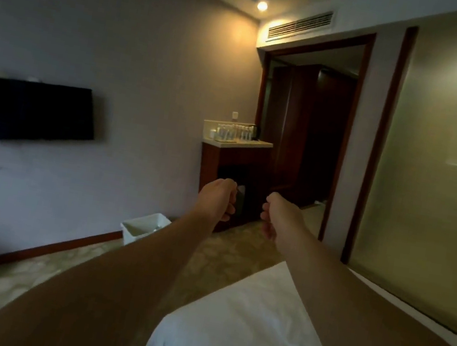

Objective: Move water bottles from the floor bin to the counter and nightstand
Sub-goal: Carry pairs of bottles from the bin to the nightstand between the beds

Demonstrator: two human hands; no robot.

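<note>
Both my arms stretch forward over the bed toward the far wall. My left hand (218, 198) and my right hand (274, 217) are curled into loose fists and hold nothing. Ahead stands a dark wooden cabinet with a pale counter (259, 143). On it several water bottles (242, 131) stand in a row beside some cups. A white bin (139, 229) sits on the floor against the left wall, left of my left forearm. What lies inside the bin is too dim to make out. No nightstand is in view.
A white bed (251, 326) fills the lower right. A black TV (29, 111) hangs on the left wall. Patterned carpet (7, 293) runs between bed and wall. A dark doorway (309, 143) opens right of the cabinet, and a frosted glass wall (442, 176) is at the right.
</note>
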